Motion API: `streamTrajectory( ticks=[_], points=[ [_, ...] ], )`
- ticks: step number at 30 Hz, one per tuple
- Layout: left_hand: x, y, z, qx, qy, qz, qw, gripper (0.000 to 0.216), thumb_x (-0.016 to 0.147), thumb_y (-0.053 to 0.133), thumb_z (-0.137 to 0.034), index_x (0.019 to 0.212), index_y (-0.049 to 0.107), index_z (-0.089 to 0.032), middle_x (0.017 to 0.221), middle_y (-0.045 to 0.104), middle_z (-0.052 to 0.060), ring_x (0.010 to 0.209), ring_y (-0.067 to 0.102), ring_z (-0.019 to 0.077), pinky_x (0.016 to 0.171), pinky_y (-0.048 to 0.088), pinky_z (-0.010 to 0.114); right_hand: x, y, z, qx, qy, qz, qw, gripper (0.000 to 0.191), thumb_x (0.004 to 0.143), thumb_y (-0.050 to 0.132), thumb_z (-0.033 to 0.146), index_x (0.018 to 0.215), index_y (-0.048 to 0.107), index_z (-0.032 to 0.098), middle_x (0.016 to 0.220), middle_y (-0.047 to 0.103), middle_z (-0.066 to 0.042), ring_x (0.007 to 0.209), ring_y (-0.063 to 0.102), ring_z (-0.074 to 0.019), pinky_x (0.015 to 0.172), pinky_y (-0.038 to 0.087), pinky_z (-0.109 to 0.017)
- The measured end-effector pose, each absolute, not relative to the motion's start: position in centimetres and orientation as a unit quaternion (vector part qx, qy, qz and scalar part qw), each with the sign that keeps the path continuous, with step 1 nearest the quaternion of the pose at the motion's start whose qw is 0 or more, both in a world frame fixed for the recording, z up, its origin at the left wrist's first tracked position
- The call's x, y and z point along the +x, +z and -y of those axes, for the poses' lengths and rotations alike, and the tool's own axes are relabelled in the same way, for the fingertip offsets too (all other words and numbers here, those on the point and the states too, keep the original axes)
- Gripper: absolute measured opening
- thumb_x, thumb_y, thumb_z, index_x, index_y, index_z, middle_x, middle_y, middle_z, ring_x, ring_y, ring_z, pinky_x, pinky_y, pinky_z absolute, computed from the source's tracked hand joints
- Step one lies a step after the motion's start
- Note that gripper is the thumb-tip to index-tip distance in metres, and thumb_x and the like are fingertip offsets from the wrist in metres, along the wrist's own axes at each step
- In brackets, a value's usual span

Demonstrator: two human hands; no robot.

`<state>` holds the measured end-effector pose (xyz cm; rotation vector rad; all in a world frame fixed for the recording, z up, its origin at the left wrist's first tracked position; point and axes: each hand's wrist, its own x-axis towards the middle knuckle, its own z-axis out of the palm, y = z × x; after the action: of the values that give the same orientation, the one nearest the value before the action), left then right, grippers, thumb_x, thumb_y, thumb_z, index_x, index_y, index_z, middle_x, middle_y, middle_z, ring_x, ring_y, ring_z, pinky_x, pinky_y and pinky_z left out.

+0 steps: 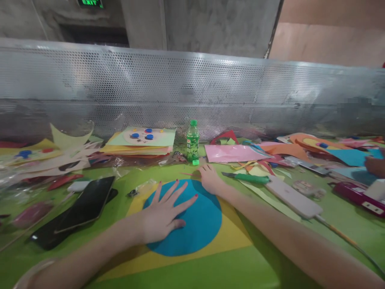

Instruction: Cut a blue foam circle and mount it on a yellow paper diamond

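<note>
A blue paper circle (198, 224) lies on a yellow paper sheet (231, 237). My left hand (164, 210) presses flat on the circle with its fingers spread. My right hand (209, 178) is at the circle's upper right edge, its fingers curled down. From those fingers a thin reddish stick (188, 174) points left; its kind is too small to tell. Right of that hand lies a green utility knife (251, 178). Behind it stands a clear bottle (193, 140) with a green cap.
Black phones (87, 204) lie at left. On the right are a pale phone (293, 196) with a cable, a purple power strip (357, 196) and another person's hand (374, 165). A paper stack (167, 138) and scraps line the perforated metal panel (228, 92) behind the green table (222, 269).
</note>
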<state>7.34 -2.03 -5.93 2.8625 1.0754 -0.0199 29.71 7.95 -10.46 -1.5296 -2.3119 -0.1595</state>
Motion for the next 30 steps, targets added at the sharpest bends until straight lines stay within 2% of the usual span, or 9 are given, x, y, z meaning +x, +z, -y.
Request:
streamTrajectory(
  ticks=[6,10,15,20,25,30],
  points=[
    [7.6,-5.2,2.7,0.926,0.045,-0.361,0.096,0.054,0.093,0.018,-0.045,0.138,-0.011,-0.037,0.149,-0.007,-0.003,0.135,-0.006,0.0295,0.104,-0.001,0.059,29.7,-10.5,-8.0,-0.547,-0.054,0.816,0.179,0.041,0.078,0.038,0.007,0.117,0.049,0.012,0.113,0.048,-0.014,0.107,0.034,-0.0247,0.089,0.031,-0.038],
    [7.6,-5.1,2.7,0.941,-0.032,-0.321,0.099,0.052,0.092,0.017,-0.047,0.139,-0.002,-0.039,0.149,-0.001,-0.005,0.134,-0.007,0.0300,0.102,-0.008,0.061,29.6,-10.5,-7.9,-0.542,-0.062,0.817,0.185,0.041,0.077,0.037,0.005,0.116,0.049,0.011,0.113,0.048,-0.013,0.106,0.034,-0.0243,0.090,0.031,-0.038],
    [7.6,-4.9,3.1,0.926,0.050,-0.362,0.098,0.053,0.093,0.013,-0.044,0.138,-0.014,-0.035,0.149,-0.005,-0.004,0.135,-0.008,0.0260,0.105,-0.005,0.057,29.7,-10.4,-7.7,-0.540,-0.060,0.819,0.182,0.038,0.078,0.039,0.007,0.114,0.050,0.013,0.112,0.048,-0.013,0.105,0.035,-0.0240,0.088,0.032,-0.039],
    [7.7,-5.2,3.3,0.947,-0.035,-0.296,0.117,0.049,0.092,0.012,-0.046,0.140,0.001,-0.038,0.149,0.005,-0.005,0.135,-0.003,0.0277,0.102,-0.012,0.059,29.6,-10.3,-7.6,-0.548,-0.066,0.815,0.176,0.039,0.078,0.040,0.007,0.116,0.048,0.011,0.114,0.048,-0.015,0.107,0.035,-0.0244,0.089,0.032,-0.038],
    [7.9,-4.9,3.8,0.942,0.019,-0.323,0.089,0.055,0.092,0.013,-0.047,0.138,-0.013,-0.034,0.148,-0.005,-0.003,0.134,-0.008,0.0260,0.105,-0.009,0.056,29.6,-10.5,-8.0,-0.549,-0.067,0.817,0.166,0.038,0.078,0.041,0.009,0.115,0.050,0.011,0.114,0.049,-0.014,0.108,0.035,-0.0255,0.092,0.030,-0.038],
    [8.1,-4.5,4.3,0.952,-0.030,-0.285,0.107,0.056,0.092,0.014,-0.047,0.138,-0.015,-0.033,0.148,-0.003,-0.004,0.134,-0.008,0.0252,0.104,-0.009,0.056,29.7,-10.6,-8.2,-0.546,-0.071,0.817,0.172,0.040,0.078,0.040,0.009,0.117,0.049,0.011,0.115,0.048,-0.014,0.106,0.036,-0.0252,0.091,0.031,-0.038]
  ],
)
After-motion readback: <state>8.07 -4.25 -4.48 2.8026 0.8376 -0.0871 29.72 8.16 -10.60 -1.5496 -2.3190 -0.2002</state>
